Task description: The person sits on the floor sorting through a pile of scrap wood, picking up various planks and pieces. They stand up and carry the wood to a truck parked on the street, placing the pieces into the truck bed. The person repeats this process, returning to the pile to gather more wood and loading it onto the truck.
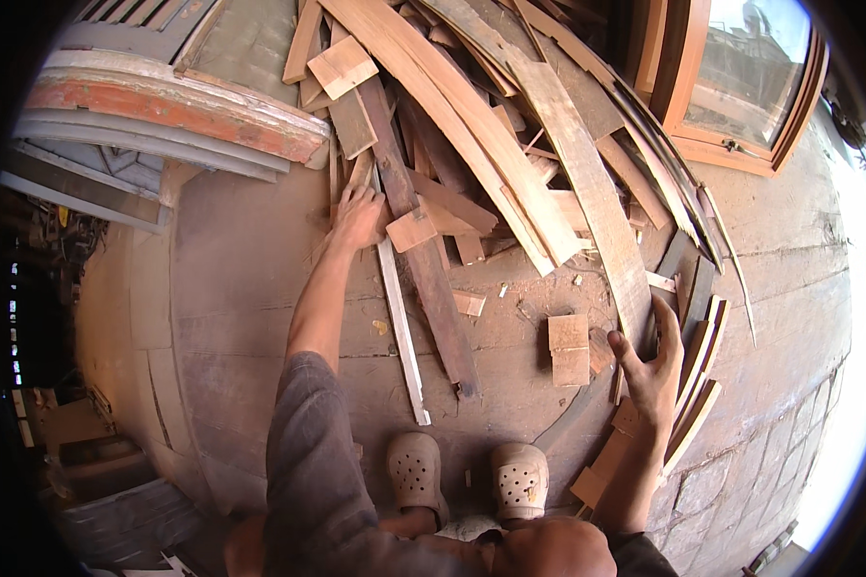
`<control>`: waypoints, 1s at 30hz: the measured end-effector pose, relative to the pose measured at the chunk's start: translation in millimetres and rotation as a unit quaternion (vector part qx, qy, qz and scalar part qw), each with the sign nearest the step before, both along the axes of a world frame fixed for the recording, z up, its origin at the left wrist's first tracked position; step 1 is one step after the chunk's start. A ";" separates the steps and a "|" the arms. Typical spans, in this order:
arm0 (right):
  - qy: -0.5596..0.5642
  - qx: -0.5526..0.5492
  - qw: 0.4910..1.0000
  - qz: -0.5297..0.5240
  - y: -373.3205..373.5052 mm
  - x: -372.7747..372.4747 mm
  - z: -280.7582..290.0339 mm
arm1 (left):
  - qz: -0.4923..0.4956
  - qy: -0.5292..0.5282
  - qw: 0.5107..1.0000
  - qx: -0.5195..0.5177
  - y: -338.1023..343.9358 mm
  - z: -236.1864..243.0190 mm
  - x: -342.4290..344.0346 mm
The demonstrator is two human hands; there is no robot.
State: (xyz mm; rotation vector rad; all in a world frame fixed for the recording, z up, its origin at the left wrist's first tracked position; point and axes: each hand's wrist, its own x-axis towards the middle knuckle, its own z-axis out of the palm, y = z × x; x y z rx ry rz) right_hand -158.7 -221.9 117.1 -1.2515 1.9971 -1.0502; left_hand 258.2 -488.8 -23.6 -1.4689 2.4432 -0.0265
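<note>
Flat floor [250, 308]: bears one heap of long flat wooden planks [512, 197], far side. Rectangular glazed wooden window frame [726, 154]: right of heap. Long thick wooden board [438, 317]: runs from heap toward near side; small square wooden block [412, 231] lies upon it. Narrow straight wooden strip [402, 337]: left of board. Two square wooden blocks [569, 348]: right.

Legible markings: none. No text, label, brand, number or sign can be read on the long pale board [587, 183], the square wood blocks [569, 334], the wood-framed window [741, 144] or the perforated clogs [520, 473]; dim left edge too dark to tell.
</note>
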 end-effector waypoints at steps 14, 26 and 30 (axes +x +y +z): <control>-0.037 -0.021 0.999 0.015 54.1 -20.3 10.2 | 0.144 0.043 0.982 0.112 145.3 163.2 39.6; -0.049 -0.014 0.998 0.023 93.9 -19.3 3.4 | 0.233 -0.041 0.971 0.016 273.2 337.6 89.1; -0.094 -0.007 0.995 0.042 97.1 -13.9 15.6 | 0.202 -0.110 0.971 -0.056 313.9 393.2 114.0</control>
